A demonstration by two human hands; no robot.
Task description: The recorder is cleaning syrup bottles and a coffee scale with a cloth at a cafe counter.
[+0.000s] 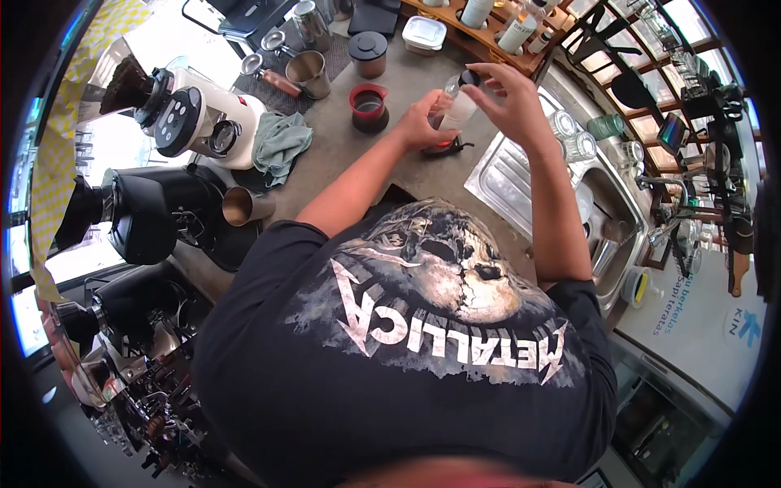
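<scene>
Around a clear bottle with a whitish label (459, 111), the fingers of my left hand (421, 122) are closed, and the bottle leans to the right. My right hand (509, 100) has its fingers and thumb at the black cap (468, 78) on top of that bottle. Whether the cap is loose cannot be seen. Beneath my left hand is a small dark device with a lit red display (440, 146), partly covered by the hand. Left of it stands a red-rimmed server (369, 105) with dark liquid inside.
A steel draining board (503, 177) and sink (634, 226) lie to the right, with upturned glasses (578, 146). Behind are a lidded dark jar (368, 53), a white-lidded container (424, 33) and a wooden bottle rack (451, 21). A white grinder (226, 116), green cloth (282, 145) and metal cup (241, 206) stand left.
</scene>
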